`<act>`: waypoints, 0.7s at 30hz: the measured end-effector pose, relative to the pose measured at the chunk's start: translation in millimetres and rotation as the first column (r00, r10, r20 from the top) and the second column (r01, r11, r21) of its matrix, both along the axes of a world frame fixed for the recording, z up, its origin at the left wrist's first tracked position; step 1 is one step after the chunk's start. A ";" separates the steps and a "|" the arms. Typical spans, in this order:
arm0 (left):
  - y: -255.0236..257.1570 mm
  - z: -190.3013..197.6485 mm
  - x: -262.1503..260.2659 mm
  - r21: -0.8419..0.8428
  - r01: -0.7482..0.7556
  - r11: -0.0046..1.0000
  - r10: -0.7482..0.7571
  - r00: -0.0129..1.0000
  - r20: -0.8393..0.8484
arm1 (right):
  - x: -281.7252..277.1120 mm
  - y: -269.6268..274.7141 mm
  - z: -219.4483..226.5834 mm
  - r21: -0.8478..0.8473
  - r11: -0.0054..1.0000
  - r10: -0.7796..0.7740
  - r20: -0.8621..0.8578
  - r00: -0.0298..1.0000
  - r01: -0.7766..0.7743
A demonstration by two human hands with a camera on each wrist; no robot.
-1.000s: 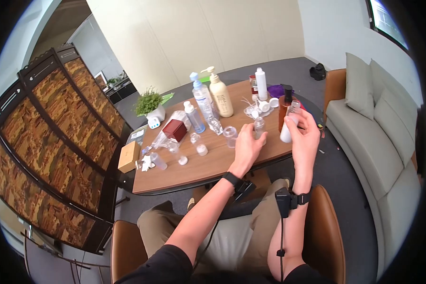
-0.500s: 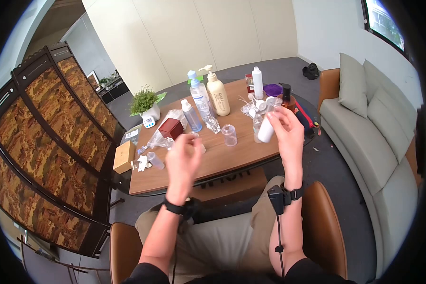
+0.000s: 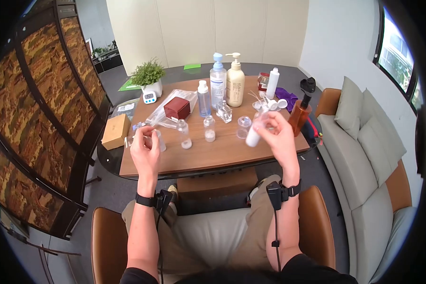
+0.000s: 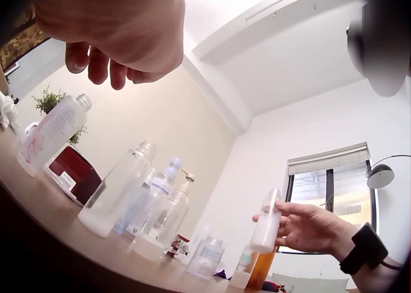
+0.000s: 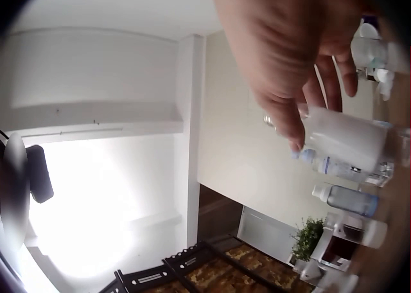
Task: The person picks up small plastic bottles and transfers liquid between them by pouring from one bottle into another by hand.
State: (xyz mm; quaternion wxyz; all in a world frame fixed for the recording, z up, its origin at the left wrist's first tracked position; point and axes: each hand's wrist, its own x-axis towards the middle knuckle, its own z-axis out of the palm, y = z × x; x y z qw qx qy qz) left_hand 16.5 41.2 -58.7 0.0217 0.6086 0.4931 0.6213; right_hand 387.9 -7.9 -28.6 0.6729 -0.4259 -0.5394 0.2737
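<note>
My right hand (image 3: 281,139) holds a small clear bottle with white contents (image 4: 264,230) between thumb and fingers. It is tilted, above the right part of the table. Over the table's left part, my left hand (image 3: 146,149) has loosely bent fingers and holds nothing in the left wrist view. Close beside it stands an uncapped frosted bottle (image 4: 56,133), mostly hidden behind the hand in the head view. Two small open bottles stand between the hands, a left one (image 3: 185,139) and a right one (image 3: 209,133), both with white contents low down. A clear, wide-mouthed jar (image 3: 244,128) stands near the held bottle.
Behind stand a cream pump bottle (image 3: 235,87), a blue-topped pump bottle (image 3: 217,87) and a blue spray bottle (image 3: 204,102). A dark red box (image 3: 177,109) lies on clear plastic. A cardboard box (image 3: 116,132) is at the left edge, an amber bottle (image 3: 298,118) at the right.
My left hand has let go of a small clear bottle at the right and moved across to the table's left end. My right hand has brought its bottle left. The head view has turned.
</note>
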 end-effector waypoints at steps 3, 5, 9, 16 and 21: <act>4.8 1.1 -15.3 0.012 -0.006 1.000 0.006 0.999 0.051 | -18.6 -1.0 -5.1 -0.219 0.976 0.079 0.324 0.943 -0.006; 4.4 3.7 -22.4 -0.002 -0.007 1.000 0.007 0.992 0.124 | -34.0 1.7 -10.9 -0.225 0.974 0.099 0.338 0.936 -0.022; 5.2 6.1 -29.4 -0.022 0.009 1.000 -0.005 0.978 0.209 | -43.4 16.5 -35.1 -0.204 0.979 0.104 0.394 0.913 -0.023; 14.4 -7.8 -41.4 -0.218 -0.024 0.976 0.039 0.997 0.066 | -55.5 14.0 -32.8 -0.227 0.974 0.066 0.372 0.926 0.021; 16.2 -18.4 -36.6 -0.406 -0.009 0.914 -0.012 0.999 -0.051 | -45.1 2.2 -23.4 -0.101 0.991 -0.045 0.403 0.914 0.093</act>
